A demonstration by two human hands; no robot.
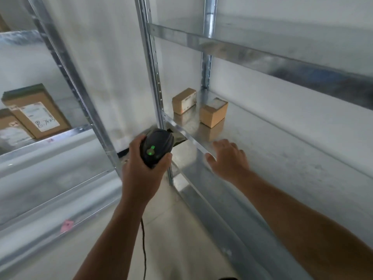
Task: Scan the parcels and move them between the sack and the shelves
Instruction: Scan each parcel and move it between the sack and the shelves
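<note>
Gripping the scanner [156, 147], left hand [141, 174] — right hand [228, 158] spread, at the shelf [282, 142] edge.

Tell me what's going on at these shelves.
A person faces metal shelving. The left hand grips a black scanner, its green light on. The right hand, open, reaches over the shelf toward two small cardboard parcels near the back corner, touching neither. Larger labelled parcels sit on the next rack to the left.
</note>
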